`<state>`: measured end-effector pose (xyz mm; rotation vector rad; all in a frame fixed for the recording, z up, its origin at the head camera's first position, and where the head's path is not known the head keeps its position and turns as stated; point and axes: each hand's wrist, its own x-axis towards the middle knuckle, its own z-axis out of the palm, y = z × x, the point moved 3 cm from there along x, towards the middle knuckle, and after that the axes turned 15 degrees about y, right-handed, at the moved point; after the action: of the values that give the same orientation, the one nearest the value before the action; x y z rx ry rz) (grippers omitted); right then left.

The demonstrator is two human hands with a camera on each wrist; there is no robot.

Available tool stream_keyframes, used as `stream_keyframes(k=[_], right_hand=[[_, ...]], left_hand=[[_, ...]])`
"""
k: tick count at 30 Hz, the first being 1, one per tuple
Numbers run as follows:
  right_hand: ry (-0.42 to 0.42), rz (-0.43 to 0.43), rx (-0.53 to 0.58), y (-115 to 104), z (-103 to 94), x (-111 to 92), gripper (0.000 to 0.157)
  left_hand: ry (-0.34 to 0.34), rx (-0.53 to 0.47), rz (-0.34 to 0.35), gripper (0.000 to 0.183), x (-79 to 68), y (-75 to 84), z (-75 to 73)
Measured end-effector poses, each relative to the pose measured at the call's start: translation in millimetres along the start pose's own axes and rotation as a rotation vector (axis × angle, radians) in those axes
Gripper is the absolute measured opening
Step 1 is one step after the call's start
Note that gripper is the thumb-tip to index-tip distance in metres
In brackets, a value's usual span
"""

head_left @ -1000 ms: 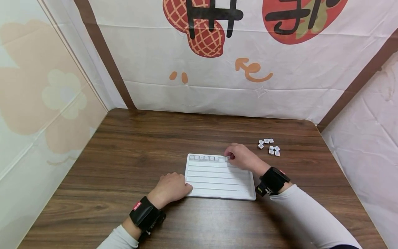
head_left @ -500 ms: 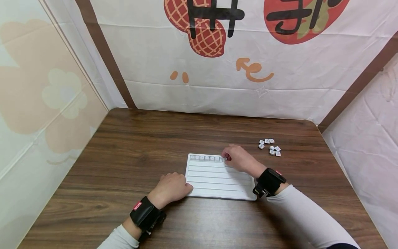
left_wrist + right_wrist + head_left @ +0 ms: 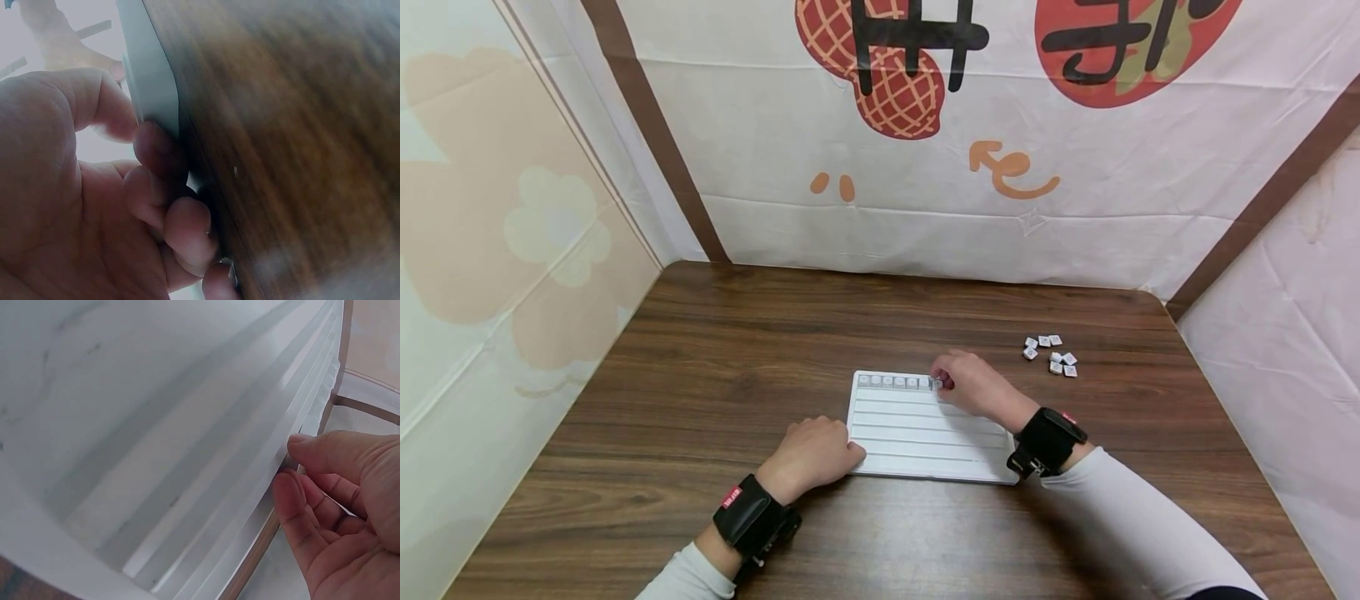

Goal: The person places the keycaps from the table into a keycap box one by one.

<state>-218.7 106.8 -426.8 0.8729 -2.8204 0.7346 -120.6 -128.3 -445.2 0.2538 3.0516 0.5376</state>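
A white ridged tray (image 3: pixel 917 429) lies on the table, with a row of small white square tiles (image 3: pixel 888 382) along its far ridge. My left hand (image 3: pixel 815 451) holds the tray's near left corner. In the left wrist view its thumb and index finger meet at the tray's edge (image 3: pixel 153 75), the other fingers curled below. Over the far ridge, my right hand (image 3: pixel 976 385) pinches a small white tile (image 3: pixel 936 384) at the row's right end. The right wrist view shows thumb and index finger close together at the ridge, mostly hiding that tile.
Several loose white tiles (image 3: pixel 1056 367) lie on the brown wooden table (image 3: pixel 760 333), right of and beyond the tray. A printed cloth (image 3: pixel 737 125) hangs behind the table, and more cloth flanks both sides.
My right hand has moved slightly left along the far ridge, bringing the pinched tile up to the end of the row. The left hand stays at the tray corner.
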Motion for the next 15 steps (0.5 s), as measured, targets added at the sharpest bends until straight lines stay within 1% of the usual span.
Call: stream_keyframes(k=[5,11,15], right_hand=[[-0.002,-0.017,0.006,-1.7,-0.2,0.4,0.02],[-0.02,-0.006,0.033,-3.2,0.4,0.3,0.019],[-0.009,-0.026,0.044,-4.0,-0.6,0.8,0.017]], left_hand=[[0.002,-0.002,0.005,0.039,-0.6,0.0,0.5],[0.002,-0.003,0.0,0.038,-0.8,0.0,0.2],[-0.002,-0.005,-0.005,0.037,-0.4,-0.4,-0.1]])
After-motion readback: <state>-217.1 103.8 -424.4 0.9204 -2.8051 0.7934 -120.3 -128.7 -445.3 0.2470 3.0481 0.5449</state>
